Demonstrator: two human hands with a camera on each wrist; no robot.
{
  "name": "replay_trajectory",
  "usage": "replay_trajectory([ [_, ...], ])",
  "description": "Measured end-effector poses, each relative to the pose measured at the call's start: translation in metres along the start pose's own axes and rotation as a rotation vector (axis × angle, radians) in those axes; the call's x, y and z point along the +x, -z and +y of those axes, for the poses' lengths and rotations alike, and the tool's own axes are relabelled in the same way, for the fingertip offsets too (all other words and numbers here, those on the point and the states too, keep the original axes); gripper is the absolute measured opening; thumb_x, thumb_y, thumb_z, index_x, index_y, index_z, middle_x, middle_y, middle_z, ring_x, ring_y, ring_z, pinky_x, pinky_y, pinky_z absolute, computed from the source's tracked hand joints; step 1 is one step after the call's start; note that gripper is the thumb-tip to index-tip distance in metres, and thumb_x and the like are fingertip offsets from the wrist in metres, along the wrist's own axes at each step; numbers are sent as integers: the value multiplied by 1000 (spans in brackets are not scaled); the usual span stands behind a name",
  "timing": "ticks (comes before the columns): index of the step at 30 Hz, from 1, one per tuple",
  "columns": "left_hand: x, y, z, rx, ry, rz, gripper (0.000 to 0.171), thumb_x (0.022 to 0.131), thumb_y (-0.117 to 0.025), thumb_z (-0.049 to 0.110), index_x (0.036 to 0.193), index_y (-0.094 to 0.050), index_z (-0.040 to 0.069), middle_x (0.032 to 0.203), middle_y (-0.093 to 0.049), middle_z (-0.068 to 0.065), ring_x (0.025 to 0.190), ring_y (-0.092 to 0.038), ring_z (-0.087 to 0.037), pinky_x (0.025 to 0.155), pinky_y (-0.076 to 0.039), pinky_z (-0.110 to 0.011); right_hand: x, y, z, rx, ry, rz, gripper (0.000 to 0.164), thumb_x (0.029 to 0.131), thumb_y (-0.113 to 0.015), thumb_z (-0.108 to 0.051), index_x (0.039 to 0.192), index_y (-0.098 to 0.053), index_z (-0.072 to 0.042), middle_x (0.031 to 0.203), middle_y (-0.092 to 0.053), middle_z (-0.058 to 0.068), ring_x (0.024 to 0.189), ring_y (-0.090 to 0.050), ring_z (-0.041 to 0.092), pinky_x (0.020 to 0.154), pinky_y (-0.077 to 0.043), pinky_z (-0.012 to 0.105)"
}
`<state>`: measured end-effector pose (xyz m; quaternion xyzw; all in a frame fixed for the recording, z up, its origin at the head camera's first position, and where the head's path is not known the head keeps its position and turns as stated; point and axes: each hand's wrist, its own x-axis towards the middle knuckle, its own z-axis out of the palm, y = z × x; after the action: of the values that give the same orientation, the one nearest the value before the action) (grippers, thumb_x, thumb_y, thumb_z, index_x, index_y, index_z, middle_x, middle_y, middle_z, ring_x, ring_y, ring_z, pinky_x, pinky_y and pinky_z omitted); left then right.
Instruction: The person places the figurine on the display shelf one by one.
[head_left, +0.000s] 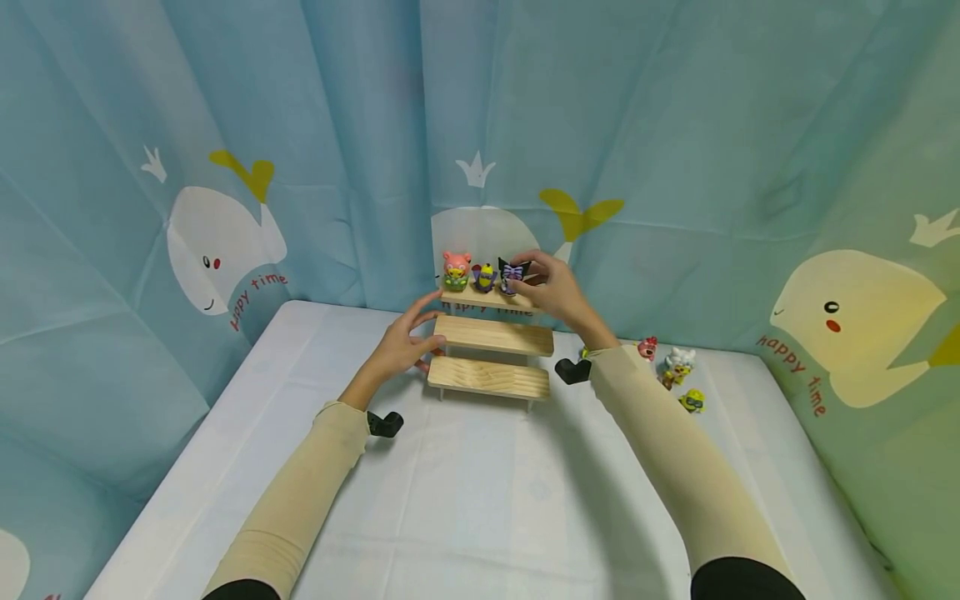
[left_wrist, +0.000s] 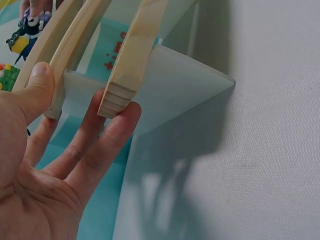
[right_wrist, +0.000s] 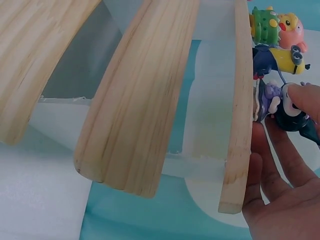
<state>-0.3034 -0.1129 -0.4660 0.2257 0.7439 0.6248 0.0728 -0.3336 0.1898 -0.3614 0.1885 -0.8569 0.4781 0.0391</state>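
Observation:
A three-step display stand (head_left: 491,335) has pale wooden planks on translucent side supports. My left hand (head_left: 401,344) holds its left side, with the thumb (left_wrist: 40,82) on one plank and fingertips at the plank ends. At the top plank's right end, my right hand (head_left: 555,287) pinches a black-and-purple figurine (head_left: 513,273), the thumb over its front. This figurine (right_wrist: 285,102) is upright, its base right at the plank. To its left on the same plank stand a yellow-and-purple minion figurine (head_left: 484,278) and a pink-and-green figurine (head_left: 456,272).
Several more small figurines lie on the right of the white table (head_left: 465,500), among them a white-haired one (head_left: 679,363), a red one (head_left: 647,347) and a yellow-green one (head_left: 692,401). My right forearm partly hides that group. A blue whale-print curtain (head_left: 375,150) hangs close behind the stand.

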Motion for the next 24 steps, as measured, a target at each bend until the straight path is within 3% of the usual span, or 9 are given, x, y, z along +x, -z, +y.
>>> replay_trajectory([
  [9,0,0,-2,14,-11,0,78,100,-70,20,161,-29,44,163,-32,-22,86,-76,-33,59,-58,-65,1,2,-2,-45,14,-23,34,98,-73,-20,130,-65,-11,114,-69,17,100,-69,34,78,-57,40],
  [17,0,0,-2,15,-3,1,78,99,-70,21,160,-29,47,163,-32,-21,85,-76,-32,60,-58,-65,0,11,-7,-69,25,-112,45,98,-73,-12,139,-56,-7,122,-65,24,104,-69,41,86,-59,50],
  [24,0,0,-1,19,8,9,78,99,-71,22,160,-29,47,164,-33,-19,85,-76,-34,62,-56,-68,-13,27,-9,-88,68,-118,56,97,-73,-8,147,-48,-3,129,-61,32,105,-67,49,95,-55,58],
])
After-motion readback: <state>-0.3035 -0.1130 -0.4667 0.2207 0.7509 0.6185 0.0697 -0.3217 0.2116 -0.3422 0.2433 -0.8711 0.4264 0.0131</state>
